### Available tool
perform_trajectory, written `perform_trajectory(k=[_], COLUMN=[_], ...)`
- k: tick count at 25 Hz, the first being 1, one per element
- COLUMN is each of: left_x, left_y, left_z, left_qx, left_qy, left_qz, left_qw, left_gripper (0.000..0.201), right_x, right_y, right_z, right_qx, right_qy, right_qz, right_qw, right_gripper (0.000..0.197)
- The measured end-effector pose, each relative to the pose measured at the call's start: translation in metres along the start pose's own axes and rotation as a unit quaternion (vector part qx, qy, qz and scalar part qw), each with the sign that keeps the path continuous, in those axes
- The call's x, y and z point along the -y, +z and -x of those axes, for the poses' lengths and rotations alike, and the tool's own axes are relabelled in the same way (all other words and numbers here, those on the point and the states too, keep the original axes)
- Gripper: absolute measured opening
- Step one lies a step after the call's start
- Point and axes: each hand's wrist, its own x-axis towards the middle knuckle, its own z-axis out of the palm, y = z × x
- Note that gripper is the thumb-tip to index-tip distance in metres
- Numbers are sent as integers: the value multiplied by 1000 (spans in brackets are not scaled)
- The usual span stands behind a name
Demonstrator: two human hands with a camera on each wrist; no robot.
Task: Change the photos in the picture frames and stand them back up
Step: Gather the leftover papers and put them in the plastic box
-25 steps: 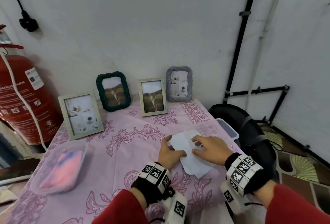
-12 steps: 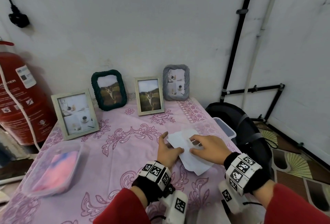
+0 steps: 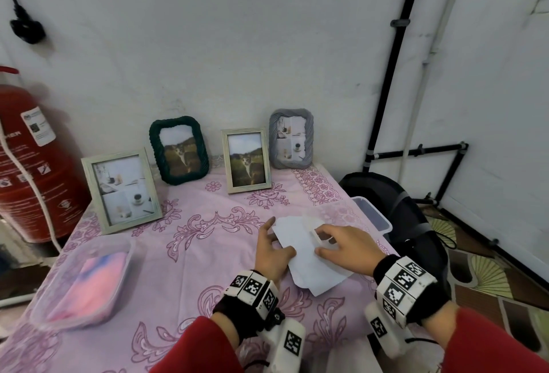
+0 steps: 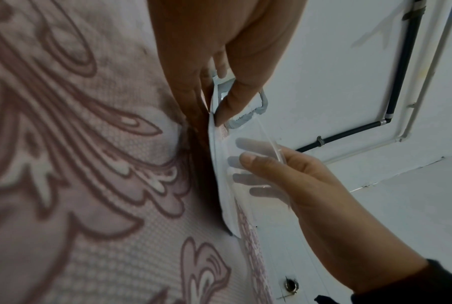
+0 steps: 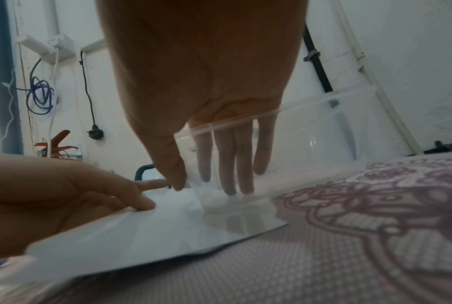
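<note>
Four picture frames stand along the wall: a pale wooden one (image 3: 123,190), a dark green one (image 3: 179,150), a pale one with a cat photo (image 3: 246,160) and a grey one (image 3: 291,138). A small stack of white photos (image 3: 309,265) lies face down on the pink tablecloth (image 3: 193,248), its near edge lifted. My left hand (image 3: 277,239) pinches the stack's left edge (image 4: 220,185), thumb on top. My right hand (image 3: 326,243) grips the wall of a clear plastic container (image 5: 310,139) standing on the photos (image 5: 147,232), fingers inside and thumb outside.
A lidded plastic tub with pink contents (image 3: 86,280) sits at the front left. A red fire extinguisher (image 3: 32,170) stands left of the table. At the right edge are a clear box (image 3: 372,213) and a black bag (image 3: 395,209).
Both hands stay at the photo stack. The right hand's fingers have closed on the clear container's wall. The frames have not moved.
</note>
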Motion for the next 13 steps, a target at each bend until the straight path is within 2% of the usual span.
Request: perform_trajectory(k=[5,9,11,13], left_x=[-18,-39,-48,-58], left_y=[-25,-50,-60,-65], left_z=[-3,-4,-4,-3], left_qx=[-36,-52,-55,-57], left_qy=[34,83,113,139], left_qz=[-41,-82,-84,-83], left_qw=[998,992,989,985], left_gripper=[73,77,77,76], right_x=[2,10,17,27], right_y=[0,-1,-3,-4], right_z=[-2,-2,-1,-4], right_qx=[11,19,-10,-76], right_qy=[-2,1,-8,-27], right_qz=[-6,-13,-39,-79], right_qw=[1000,1000,999,994], right_gripper=[45,59,66,66])
